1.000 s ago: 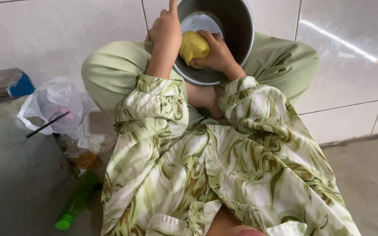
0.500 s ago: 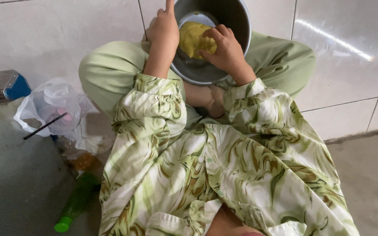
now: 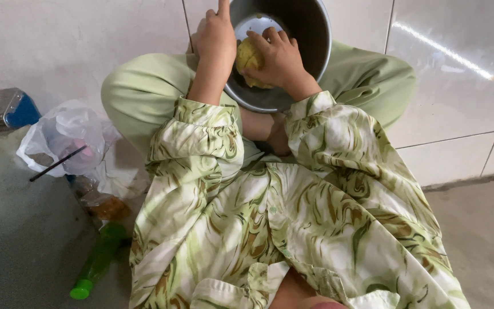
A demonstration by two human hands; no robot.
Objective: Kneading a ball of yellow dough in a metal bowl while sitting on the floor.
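I sit cross-legged on a tiled floor with a round steel bowl resting in my lap. A lump of yellow dough lies inside the bowl. My right hand presses down on the dough with curled fingers and covers most of it. My left hand grips the bowl's left rim, its index finger pointing up. Green patterned sleeves cover both forearms.
A crumpled clear plastic bag with a dark straw lies at my left. Below it are a packet of amber liquid and a green plastic bottle on its side. A blue-edged block sits at the far left.
My right hand has rolled over the dough and pushed it toward the bowl's left side. The left hand stays on the rim. The view has shifted slightly.
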